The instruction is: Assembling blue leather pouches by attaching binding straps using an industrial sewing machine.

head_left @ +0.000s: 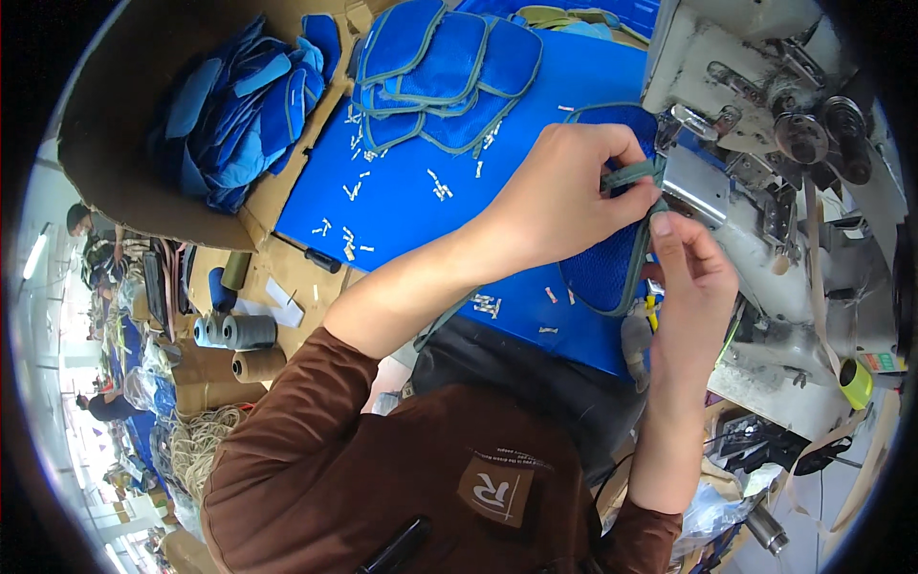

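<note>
A blue fabric piece (601, 275) with a rounded outline and grey-green edging lies at the sewing machine (703, 182), partly hidden under my hands. My left hand (577, 187) is closed, pinching a folded length of grey-green binding tape (629, 175) between thumb and fingers, beside the machine's metal plate. Just to its right and nearer me, my right hand (693, 260) is closed, its thumb and forefinger pinched together at the binding along the piece's edge. Exactly what lies between the right fingertips is partly covered.
Edged blue pieces (449, 72) are piled at the back of the blue table (392, 206), with small white scraps scattered around. A cardboard box (110, 163) at left holds many blue pieces. Thread cones (251, 332) stand at lower left; a yellow-green tape measure (854, 383) is at far right.
</note>
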A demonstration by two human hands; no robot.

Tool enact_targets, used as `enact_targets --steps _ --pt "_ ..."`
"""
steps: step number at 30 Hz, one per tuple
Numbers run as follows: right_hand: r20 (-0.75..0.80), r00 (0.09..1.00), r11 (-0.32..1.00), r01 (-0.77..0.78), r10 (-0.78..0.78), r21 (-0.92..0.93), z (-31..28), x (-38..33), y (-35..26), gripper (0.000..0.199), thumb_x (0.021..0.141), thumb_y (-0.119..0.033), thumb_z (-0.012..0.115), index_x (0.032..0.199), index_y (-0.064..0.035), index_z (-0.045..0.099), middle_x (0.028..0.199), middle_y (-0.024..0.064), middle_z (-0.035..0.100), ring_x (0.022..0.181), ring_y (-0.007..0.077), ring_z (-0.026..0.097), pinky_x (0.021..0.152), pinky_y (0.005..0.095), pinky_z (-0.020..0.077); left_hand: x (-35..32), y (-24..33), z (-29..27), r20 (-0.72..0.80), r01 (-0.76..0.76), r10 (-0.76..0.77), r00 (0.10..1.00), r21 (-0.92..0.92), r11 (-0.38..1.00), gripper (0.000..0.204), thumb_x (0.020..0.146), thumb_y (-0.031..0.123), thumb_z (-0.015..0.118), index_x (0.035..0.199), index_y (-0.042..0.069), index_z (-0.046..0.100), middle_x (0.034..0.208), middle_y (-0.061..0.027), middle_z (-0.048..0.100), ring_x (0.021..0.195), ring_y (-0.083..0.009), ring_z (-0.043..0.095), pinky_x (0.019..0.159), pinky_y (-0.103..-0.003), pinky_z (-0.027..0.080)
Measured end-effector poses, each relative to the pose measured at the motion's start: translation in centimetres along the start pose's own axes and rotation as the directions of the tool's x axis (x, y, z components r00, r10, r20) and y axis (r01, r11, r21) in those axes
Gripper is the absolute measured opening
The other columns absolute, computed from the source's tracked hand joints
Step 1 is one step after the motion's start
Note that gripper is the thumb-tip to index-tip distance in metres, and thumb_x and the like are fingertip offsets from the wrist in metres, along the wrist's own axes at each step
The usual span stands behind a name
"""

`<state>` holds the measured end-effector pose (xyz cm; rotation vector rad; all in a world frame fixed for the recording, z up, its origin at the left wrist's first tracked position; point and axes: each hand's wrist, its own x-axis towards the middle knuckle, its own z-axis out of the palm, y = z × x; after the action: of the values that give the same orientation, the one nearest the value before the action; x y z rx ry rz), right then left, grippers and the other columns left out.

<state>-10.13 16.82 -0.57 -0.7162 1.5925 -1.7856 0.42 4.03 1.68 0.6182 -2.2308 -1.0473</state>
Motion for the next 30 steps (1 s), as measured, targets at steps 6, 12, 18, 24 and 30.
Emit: enact_targets --steps 6,12,18,24,30 --pt "0.025 0.998 0.998 -0.056 0.056 0.006 -0.4 1.1 0.0 0.014 0.092 -0.015 0.071 0.091 -0.001 0.071 0.077 -0.0012 0.066 0.068 0.0052 0.056 0.064 0.0204 0.0432 0.0 -0.9 1.0 -0.137 -0.05 0.023 0.99 -0.202 0.978 0.023 0.082 0.01 0.076 0.099 0.0 0.063 0.079 -0.0069 0.066 0.075 -0.0129 0.061 0.072 -0.028 0.049" --pt "0.074 0.994 0.996 -0.085 0.086 -0.01 -0.6 1.6 0.1 0.013 0.091 -0.017 0.072 0.089 -0.0045 0.072 0.075 -0.0013 0.066 0.066 0.005 0.056 0.062 0.0205 0.0437 0.0 -0.6 0.1 -0.01 0.098 -0.107 0.994 -0.315 0.944 0.025 0.082 0.011 0.078 0.098 -0.002 0.064 0.083 -0.0088 0.069 0.079 -0.0114 0.062 0.073 -0.027 0.049" --pt "0.011 1.0 0.996 -0.028 0.029 -0.081 0.2 1.0 -0.2 0.014 0.09 -0.014 0.073 0.088 -0.0001 0.07 0.073 -0.0003 0.066 0.065 0.0044 0.056 0.062 0.0196 0.044 0.3 -0.2 -0.6 0.068 0.139 -0.129 0.989 -0.189 0.972 0.019 0.084 0.017 0.076 0.088 0.0 0.068 0.073 -0.005 0.068 0.068 -0.0098 0.059 0.061 -0.026 0.046" --pt "0.009 1.0 0.995 -0.027 0.028 -0.092 -0.2 0.8 -0.2 0.019 0.095 -0.02 0.069 0.098 -0.0012 0.073 0.075 -0.0017 0.065 0.066 0.0041 0.056 0.061 0.0204 0.0455 0.4 -0.3 -0.7 0.2 0.237 -0.201 0.959 -0.175 0.956 0.027 0.089 0.025 0.071 0.08 0.0 0.069 0.064 -0.0028 0.064 0.057 -0.0087 0.053 0.052 -0.026 0.04" --pt "0.048 0.997 0.996 -0.051 0.054 -0.07 -0.3 1.1 -0.5 0.021 0.096 -0.021 0.068 0.1 -0.0014 0.073 0.074 -0.0023 0.064 0.065 0.0041 0.055 0.061 0.0202 0.0456 0.3 0.0 -0.6 0.234 0.321 -0.258 0.938 -0.293 0.901 0.031 0.091 0.025 0.069 0.073 0.0 0.066 0.062 -0.0031 0.063 0.056 -0.0085 0.051 0.052 -0.026 0.039"
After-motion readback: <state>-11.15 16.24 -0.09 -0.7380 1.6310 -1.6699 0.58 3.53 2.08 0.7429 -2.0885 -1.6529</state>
